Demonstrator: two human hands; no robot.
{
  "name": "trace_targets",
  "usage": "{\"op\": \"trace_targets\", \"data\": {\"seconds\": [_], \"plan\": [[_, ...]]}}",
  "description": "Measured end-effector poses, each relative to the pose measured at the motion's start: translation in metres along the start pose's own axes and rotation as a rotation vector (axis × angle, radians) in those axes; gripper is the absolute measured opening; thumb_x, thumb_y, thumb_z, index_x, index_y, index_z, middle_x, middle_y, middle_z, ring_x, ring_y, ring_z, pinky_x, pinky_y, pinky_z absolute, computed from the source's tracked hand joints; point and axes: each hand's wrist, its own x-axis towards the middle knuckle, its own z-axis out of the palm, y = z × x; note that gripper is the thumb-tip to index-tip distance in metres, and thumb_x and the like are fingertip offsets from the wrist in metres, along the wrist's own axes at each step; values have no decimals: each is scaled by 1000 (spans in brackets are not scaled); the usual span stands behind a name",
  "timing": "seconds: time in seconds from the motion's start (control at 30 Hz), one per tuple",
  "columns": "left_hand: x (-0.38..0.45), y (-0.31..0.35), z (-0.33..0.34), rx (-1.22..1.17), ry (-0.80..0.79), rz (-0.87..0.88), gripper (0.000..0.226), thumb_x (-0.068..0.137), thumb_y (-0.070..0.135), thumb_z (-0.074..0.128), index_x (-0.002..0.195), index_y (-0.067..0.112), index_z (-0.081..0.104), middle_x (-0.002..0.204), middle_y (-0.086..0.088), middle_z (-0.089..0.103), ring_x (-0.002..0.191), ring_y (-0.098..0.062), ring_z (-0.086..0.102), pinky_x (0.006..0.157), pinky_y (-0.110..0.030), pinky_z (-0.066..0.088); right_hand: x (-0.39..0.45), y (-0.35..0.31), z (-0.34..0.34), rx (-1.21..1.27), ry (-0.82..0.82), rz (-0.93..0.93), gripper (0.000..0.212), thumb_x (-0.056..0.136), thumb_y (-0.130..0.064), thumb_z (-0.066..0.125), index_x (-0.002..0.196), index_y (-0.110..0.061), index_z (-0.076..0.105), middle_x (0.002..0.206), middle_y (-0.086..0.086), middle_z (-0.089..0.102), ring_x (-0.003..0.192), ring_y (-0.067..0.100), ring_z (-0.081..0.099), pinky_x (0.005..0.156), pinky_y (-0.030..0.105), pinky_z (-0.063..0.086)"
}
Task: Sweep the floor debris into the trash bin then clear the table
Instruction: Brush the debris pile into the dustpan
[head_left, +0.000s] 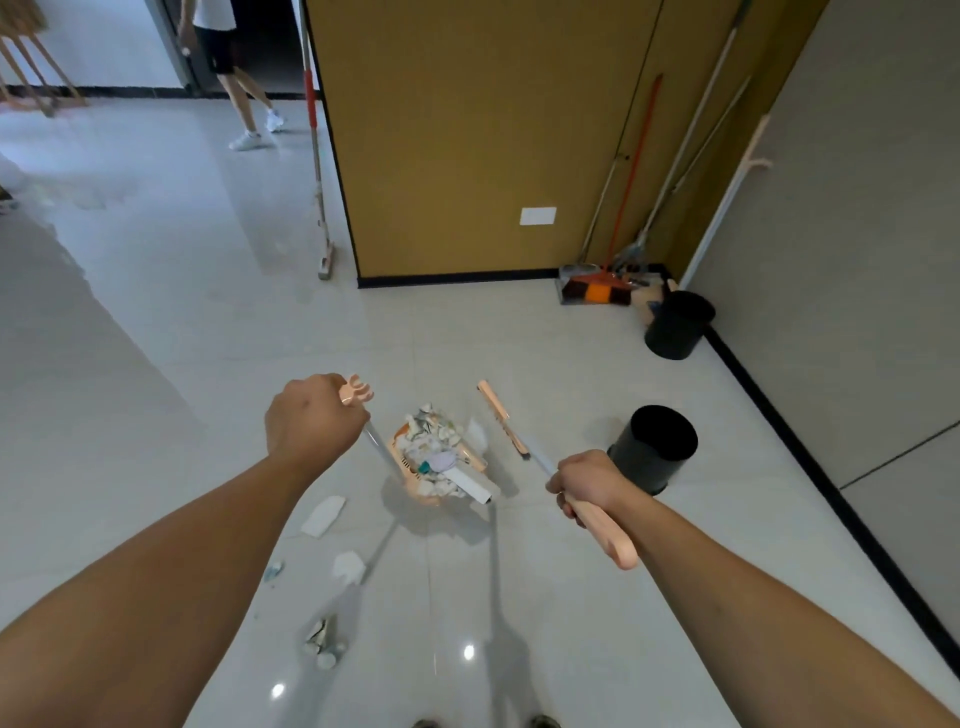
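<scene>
My left hand (306, 421) grips the upper handle of a pink long-handled dustpan (415, 480), lifted above the floor and heaped with crumpled paper and scraps (434, 441). My right hand (589, 483) grips the pink handle of a broom (501, 415), whose head hangs just right of the dustpan. A black trash bin (652, 447) stands on the floor right behind my right hand. Loose debris lies on the tiles below: a white paper (323, 514), a white scrap (349, 565) and a small crumpled pile (323, 639).
A second black bin (678, 325) stands in the far right corner beside leaning brooms and mops (602, 291). A mop (319, 208) leans on the yellow partition (467, 156). A person (228, 67) walks at the far left.
</scene>
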Motion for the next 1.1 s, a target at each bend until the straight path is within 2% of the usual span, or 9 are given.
{"op": "trace_targets", "data": {"seconds": [0.13,0.23,0.37,0.53,0.67,0.77,0.9,1.1], "plan": [[14,31,7,-8,-15,81,6,75,29,66,74,23,66,62,2,58,59,-20,54,51,-26,36,-2,14,-26,58,70,35,4,79,-3,63,80,-2,59,49,11,56,35,19,49,38,21,40],[20,54,14,-47,-15,146,8,74,29,69,70,24,65,60,4,58,56,-16,52,48,-24,34,-5,22,-46,106,124,66,6,80,-3,64,85,-1,61,52,13,56,36,20,49,38,21,39],[29,94,22,-51,-36,227,11,72,32,69,71,22,65,62,3,58,60,-21,53,49,-25,36,-15,32,-73,174,188,75,15,81,-2,63,95,3,63,59,14,56,35,20,48,38,20,38],[39,155,32,-132,-49,284,12,71,29,69,66,23,60,57,5,56,55,-17,51,48,-23,33,-28,45,-115,248,266,82,7,81,-2,62,88,0,62,54,13,54,38,20,47,39,21,37],[42,215,48,-165,-49,296,10,74,31,69,78,21,66,66,0,62,66,-27,57,54,-27,41,-27,61,-160,303,337,70,17,80,-1,63,96,3,65,53,10,54,37,19,48,39,21,38],[43,264,68,-174,-56,324,10,76,30,67,82,21,67,72,-4,65,70,-31,59,58,-29,44,-12,69,-197,349,383,59,20,82,0,63,102,0,65,56,12,54,37,19,48,39,21,39],[47,323,100,-165,-34,322,9,80,31,65,82,22,66,70,-2,65,68,-28,58,54,-27,39,22,78,-245,360,401,42,37,81,3,62,115,13,53,64,16,54,39,20,48,39,21,40],[53,415,153,-77,0,400,9,84,31,60,85,23,65,65,1,57,61,-24,49,48,-25,29,74,88,-330,391,375,82,44,78,0,65,118,13,51,58,13,55,39,20,49,41,22,41]]}}
